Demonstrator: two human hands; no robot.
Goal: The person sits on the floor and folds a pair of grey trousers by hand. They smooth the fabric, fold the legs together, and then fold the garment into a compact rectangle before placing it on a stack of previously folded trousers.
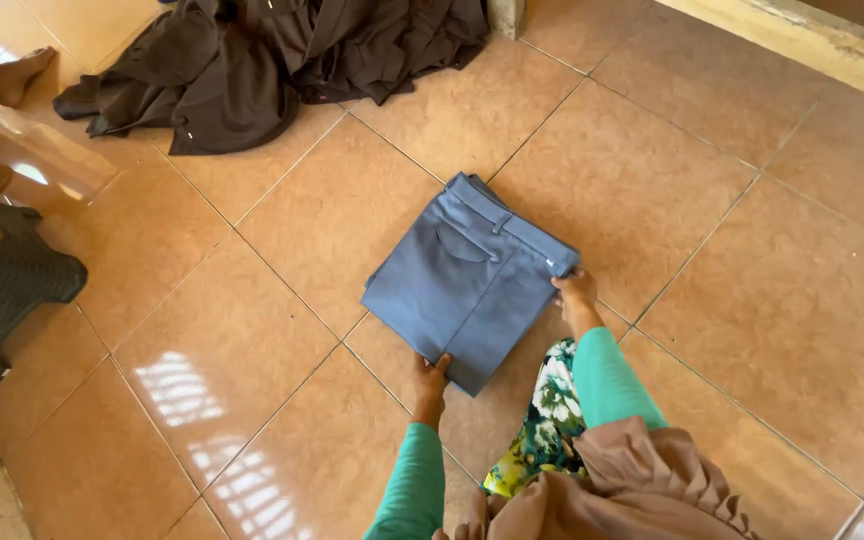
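Pinching the folded blue trousers (467,280), left hand (431,377) takes the near edge, right hand (574,291) the far corner, each grip pressed on cloth.

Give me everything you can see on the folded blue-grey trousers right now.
The folded blue-grey trousers lie flat on the tiled floor, folded into a compact, roughly square bundle set at an angle to the tile lines. The cloth looks smooth and woven. The waistband with a belt loop runs along the far edge, and a curved back pocket faces up. The left hand has a grip on the near edge; the right hand touches the right corner by the waistband. Nothing else touches it.
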